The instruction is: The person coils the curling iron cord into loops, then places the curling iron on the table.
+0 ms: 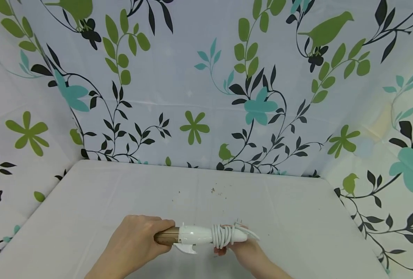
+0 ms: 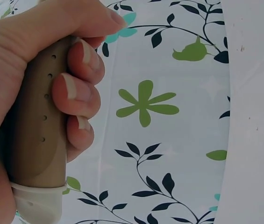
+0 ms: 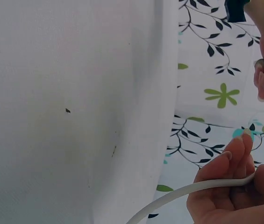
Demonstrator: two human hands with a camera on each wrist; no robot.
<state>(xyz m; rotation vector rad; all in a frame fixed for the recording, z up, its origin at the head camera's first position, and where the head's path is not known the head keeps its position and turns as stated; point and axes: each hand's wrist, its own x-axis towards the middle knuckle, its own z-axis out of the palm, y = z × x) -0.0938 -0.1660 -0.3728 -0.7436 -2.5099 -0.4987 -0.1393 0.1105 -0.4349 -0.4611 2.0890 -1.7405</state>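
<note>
Level across the front of the head view lies a curling iron [image 1: 195, 234], with a white handle and a brown barrel [image 2: 40, 107] dotted with small holes. My left hand [image 1: 138, 240] grips it by the barrel, fingers curled round in the left wrist view. A small white lever [image 1: 185, 248] sticks out below the handle. Several turns of white cord [image 1: 222, 236] wrap the handle near its right end. There my right hand [image 1: 244, 252] is partly hidden behind the handle. In the right wrist view its thumb and fingers pinch a loose stretch of cord [image 3: 183, 189].
A white-covered table [image 1: 140, 193] spreads under and beyond the hands. Small dark specks [image 1: 213, 190] are scattered on it. Cloth printed with leaves, flowers and birds [image 1: 192, 77] hangs behind the table and at both sides.
</note>
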